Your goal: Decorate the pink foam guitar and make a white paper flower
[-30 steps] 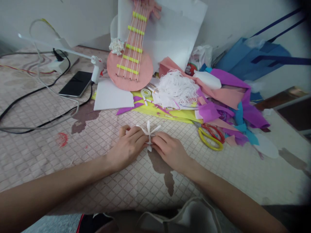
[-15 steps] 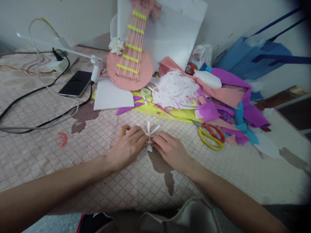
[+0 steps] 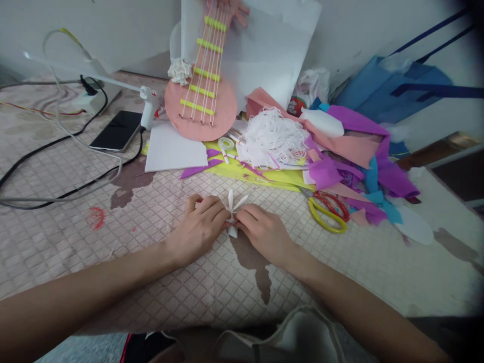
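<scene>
A small white paper flower (image 3: 232, 207) with narrow petals lies on the tiled floor in front of me. My left hand (image 3: 199, 228) pinches it from the left with curled fingers. From the right, my right hand (image 3: 260, 231) pinches the same flower, its fingertips meeting those of the left hand at the flower's middle. Part of the flower is hidden under my fingers.
Yellow and red scissors (image 3: 328, 212) lie to the right. Behind are a pink paper guitar (image 3: 202, 96), a heap of white string (image 3: 273, 137), coloured paper scraps (image 3: 359, 151), a white sheet (image 3: 170, 149), a phone (image 3: 118, 130), a glue gun (image 3: 147, 103) and cables (image 3: 45, 166).
The flower's petals have drawn slightly closer together between my fingers. Both hands stay in the same place.
</scene>
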`<move>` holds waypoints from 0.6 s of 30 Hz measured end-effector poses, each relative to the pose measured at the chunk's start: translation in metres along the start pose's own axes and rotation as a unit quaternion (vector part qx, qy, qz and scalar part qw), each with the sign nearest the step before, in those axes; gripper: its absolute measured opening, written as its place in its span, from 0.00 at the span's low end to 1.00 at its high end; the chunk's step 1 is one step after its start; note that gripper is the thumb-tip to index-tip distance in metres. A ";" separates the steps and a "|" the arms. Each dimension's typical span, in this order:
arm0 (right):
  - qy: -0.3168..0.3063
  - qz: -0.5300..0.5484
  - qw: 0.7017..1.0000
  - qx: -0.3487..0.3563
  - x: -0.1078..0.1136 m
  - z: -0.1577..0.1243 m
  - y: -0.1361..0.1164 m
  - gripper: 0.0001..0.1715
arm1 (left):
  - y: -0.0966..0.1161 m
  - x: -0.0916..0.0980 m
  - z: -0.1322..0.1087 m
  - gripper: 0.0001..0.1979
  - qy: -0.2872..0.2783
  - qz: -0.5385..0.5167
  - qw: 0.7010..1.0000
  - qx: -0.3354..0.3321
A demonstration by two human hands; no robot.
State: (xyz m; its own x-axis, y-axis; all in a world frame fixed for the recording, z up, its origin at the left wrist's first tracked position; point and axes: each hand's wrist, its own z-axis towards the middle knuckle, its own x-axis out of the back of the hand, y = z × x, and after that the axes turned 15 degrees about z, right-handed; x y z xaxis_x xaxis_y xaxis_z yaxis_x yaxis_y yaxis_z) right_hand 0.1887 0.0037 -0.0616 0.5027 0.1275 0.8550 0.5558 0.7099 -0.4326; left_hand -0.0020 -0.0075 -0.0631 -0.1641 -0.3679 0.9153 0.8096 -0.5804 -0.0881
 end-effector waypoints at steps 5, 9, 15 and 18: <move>-0.011 -0.021 1.000 0.002 -0.001 0.000 0.001 0.11 | 0.000 0.001 0.001 0.04 0.006 -0.007 1.000 0.006; -0.005 0.006 1.000 -0.008 0.001 0.000 -0.001 0.09 | -0.001 -0.001 0.000 0.05 -0.016 -0.004 1.000 -0.001; -0.013 0.003 1.000 -0.013 0.001 -0.001 0.002 0.09 | -0.002 0.002 -0.002 0.04 0.018 0.001 1.000 0.003; -0.014 -0.003 1.000 -0.007 0.000 -0.001 0.003 0.07 | -0.001 0.008 -0.002 0.06 0.050 -0.020 0.998 -0.036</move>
State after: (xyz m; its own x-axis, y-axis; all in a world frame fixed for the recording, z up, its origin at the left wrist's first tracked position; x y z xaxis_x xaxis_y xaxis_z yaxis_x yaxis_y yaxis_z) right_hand 0.1912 0.0048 -0.0634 0.4803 0.1436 0.8653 0.5679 0.7008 -0.4316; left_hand -0.0057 -0.0112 -0.0569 -0.2540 -0.4111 0.8755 0.7588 -0.6459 -0.0832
